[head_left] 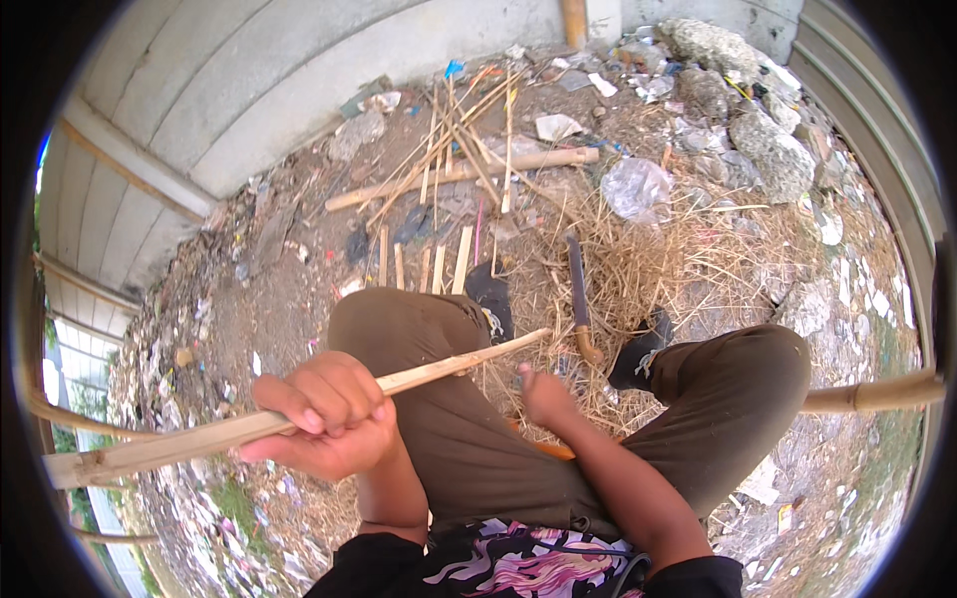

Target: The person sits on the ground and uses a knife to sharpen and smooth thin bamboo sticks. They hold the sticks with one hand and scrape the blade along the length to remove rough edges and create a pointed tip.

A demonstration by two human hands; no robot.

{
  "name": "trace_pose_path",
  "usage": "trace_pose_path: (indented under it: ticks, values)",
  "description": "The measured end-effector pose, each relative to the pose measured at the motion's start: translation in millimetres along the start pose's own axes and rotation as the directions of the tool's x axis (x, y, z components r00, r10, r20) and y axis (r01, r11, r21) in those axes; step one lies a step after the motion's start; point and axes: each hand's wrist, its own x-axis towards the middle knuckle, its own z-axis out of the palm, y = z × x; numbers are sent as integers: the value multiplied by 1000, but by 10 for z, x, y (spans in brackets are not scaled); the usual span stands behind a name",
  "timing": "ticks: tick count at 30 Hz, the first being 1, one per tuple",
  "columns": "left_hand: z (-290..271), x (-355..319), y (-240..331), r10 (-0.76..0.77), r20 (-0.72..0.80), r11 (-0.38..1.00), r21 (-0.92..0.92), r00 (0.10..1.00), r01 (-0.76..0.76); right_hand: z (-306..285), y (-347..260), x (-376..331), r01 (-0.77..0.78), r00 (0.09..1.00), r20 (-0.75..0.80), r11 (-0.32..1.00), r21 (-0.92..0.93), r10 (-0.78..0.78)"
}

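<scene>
A long split bamboo strip runs across my lap, its wide end at the left and its narrow tip over the ground between my legs. Around its wider part, my left hand is closed with the thumb underneath. My right hand is curled closed just below the tip, apart from the strip; whatever its fingers may hold is hidden. Beyond it a machete lies between my feet, dark blade pointing away and wooden handle toward me. Several short bamboo pieces lie side by side past my left knee.
Thin bamboo sticks lean in a loose pile across a thick pole. Shavings cover the ground around the machete. Concrete chunks and litter lie at the far right. A grey wall bounds the far side.
</scene>
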Motion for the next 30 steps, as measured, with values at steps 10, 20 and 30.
trace_pose_path:
  ticks: [10, 20, 30]
  values:
    - [242, 363, -480, -118, -93, 993, 8, 989, 119, -509, -592, -602, 245, 957, -261, 834, 494, -127]
    - [70, 252, -302, -95, -51, 995, -35, 994, 93, -492, -493, -413, 226, 969, -164, 929, 292, -184]
    - [55, 208, -295, -64, -80, 998, -25, 995, 62, -396, -438, -441, 326, 942, -193, 883, 339, -274]
